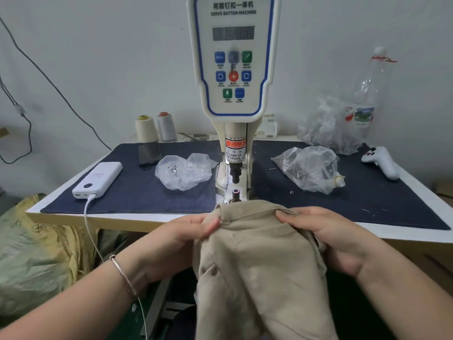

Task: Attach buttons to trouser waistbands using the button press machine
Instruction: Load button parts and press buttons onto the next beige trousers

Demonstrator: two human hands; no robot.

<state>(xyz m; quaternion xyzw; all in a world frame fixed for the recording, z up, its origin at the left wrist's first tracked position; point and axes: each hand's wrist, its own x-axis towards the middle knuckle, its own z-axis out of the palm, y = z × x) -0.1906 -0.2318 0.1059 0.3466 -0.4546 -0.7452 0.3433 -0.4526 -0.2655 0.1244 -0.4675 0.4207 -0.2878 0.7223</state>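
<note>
Beige trousers (257,261) hang over the table's front edge, their waistband lying just in front of the button press machine (234,69). My left hand (186,231) pinches the waistband's left end. Further right, my right hand (326,234) grips the same waistband, fingers curled over the cloth. The machine's black punch (235,173) stands raised above the lower die (235,191), with nothing between them. A brown button (214,271) shows on a flap lower down the trousers.
A dark blue mat (147,192) covers the table. On it lie a white power bank (98,179) with its cable, a phone (149,153), two clear plastic bags (182,171) (310,168) with small metal parts, and a white handheld controller (381,161). Thread cones (155,127) and a plastic bottle (367,94) stand behind.
</note>
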